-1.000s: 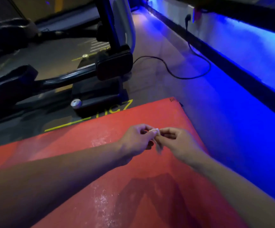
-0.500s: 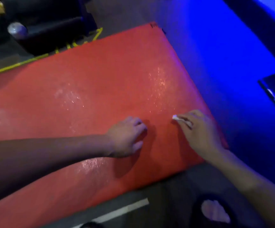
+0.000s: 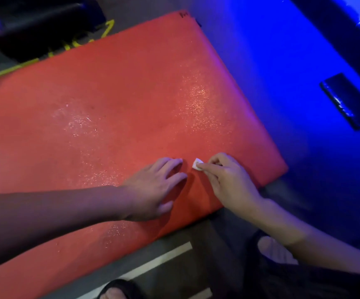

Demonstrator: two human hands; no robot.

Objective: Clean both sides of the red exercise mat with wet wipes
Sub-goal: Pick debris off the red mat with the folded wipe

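Red exercise mat (image 3: 120,117) flat on the floor (image 3: 282,87), running 8 to 1 o'clock, wet sheen in patches. Left hand (image 3: 153,188) palm-down on mat at 6 o'clock, fingers spread straight. Right hand (image 3: 228,180) just beside, pinching small folded white wet wipe (image 3: 197,164) against mat. Dark flat object (image 3: 349,100) at 3 o'clock

One mat (image 3: 120,117), one wipe (image 3: 197,164), one dark slab (image 3: 348,100). Two hands: left (image 3: 153,188), right (image 3: 230,180). Two feet: (image 3: 276,251), (image 3: 112,293).
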